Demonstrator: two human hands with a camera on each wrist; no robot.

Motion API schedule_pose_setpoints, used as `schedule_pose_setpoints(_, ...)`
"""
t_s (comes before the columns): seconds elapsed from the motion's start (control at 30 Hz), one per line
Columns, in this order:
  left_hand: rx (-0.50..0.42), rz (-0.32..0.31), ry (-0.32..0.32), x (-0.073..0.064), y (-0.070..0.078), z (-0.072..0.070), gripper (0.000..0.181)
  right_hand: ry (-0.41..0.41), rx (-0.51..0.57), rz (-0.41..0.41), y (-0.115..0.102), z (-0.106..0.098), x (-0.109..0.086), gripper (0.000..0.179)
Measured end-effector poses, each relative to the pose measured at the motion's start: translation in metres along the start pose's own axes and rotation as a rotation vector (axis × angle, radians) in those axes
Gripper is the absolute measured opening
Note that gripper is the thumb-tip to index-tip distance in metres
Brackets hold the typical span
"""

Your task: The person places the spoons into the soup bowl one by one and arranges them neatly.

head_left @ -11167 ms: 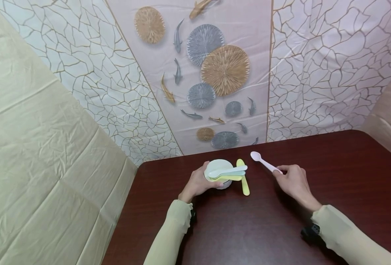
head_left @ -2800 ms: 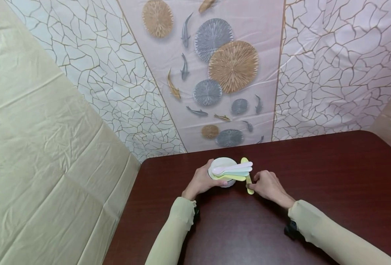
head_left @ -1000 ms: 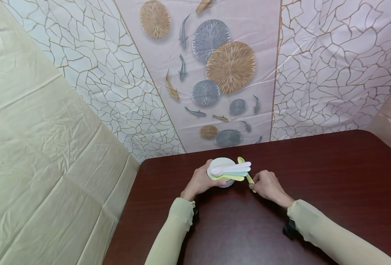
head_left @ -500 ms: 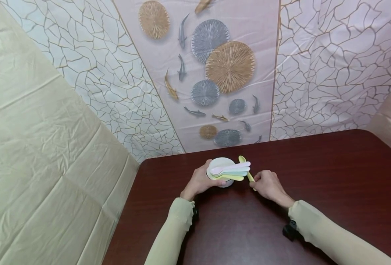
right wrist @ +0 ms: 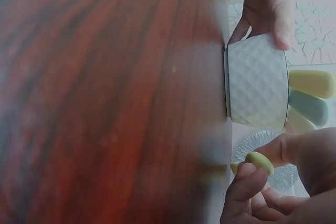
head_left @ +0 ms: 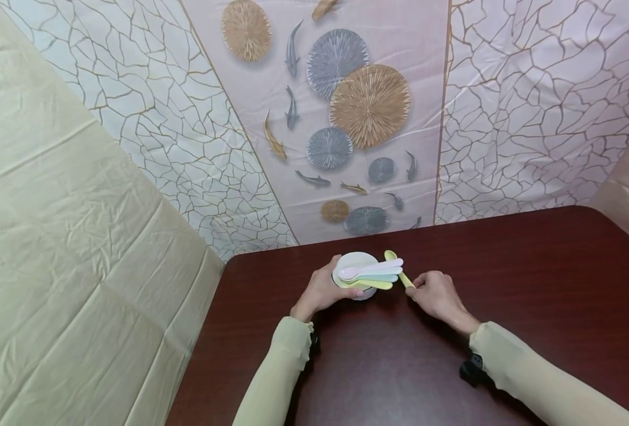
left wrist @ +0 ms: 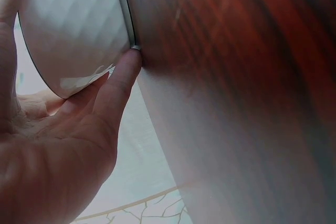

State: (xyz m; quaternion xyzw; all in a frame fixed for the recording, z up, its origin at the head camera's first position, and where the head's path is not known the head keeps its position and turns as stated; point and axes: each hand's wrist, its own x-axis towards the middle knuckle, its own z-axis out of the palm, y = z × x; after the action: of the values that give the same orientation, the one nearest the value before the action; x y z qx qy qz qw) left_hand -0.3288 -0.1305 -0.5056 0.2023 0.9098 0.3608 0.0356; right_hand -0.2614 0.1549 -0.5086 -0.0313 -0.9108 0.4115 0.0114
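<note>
A white bowl (head_left: 358, 258) with a quilted, diamond-textured wall and dark rim stands on the table, gripped at its side by my left hand (head_left: 321, 291). In the left wrist view the thumb and fingers spread around the bowl wall (left wrist: 79, 24). Several spoons lean in the bowl with handles over its right edge: a pink spoon (head_left: 383, 267), a white one, a mint green one (head_left: 390, 278) and a yellow one (head_left: 379, 285). My right hand (head_left: 441, 297) pinches the handle end of another yellow spoon (head_left: 404, 278), close beside the bowl, its scoop pointing away from me.
The dark reddish-brown table (head_left: 378, 367) reaches back to a patterned cloth wall (head_left: 373, 112) with fish and round motifs. A cream cloth (head_left: 80, 266) hangs along the left. Black wrist cameras sit under both sleeves.
Earlier my right hand held the pink spoon; it now lies in the bowl. The right hand has since taken the loose yellow spoon, whose handle has swung right and up. Left hand stays on the bowl.
</note>
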Motion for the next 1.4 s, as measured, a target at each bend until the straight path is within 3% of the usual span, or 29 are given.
schedule_pose_setpoints(0.53, 0.018, 0.014, 0.005, 0.0, 0.002, 0.0, 0.087, 0.095, 0.068, -0.029, 0.005, -0.018, -0.005, 0.023)
schedule_pose_setpoints(0.93, 0.02, -0.002, 0.0, 0.0, 0.001, 0.0, 0.091, 0.201, 0.053, -0.044, 0.007, -0.028, -0.009, 0.02)
schedule_pose_setpoints(1.4, -0.002, -0.007, 0.008, -0.001, 0.001, 0.001, 0.091, 0.234, 0.075, -0.035, 0.008, -0.037, -0.011, 0.027)
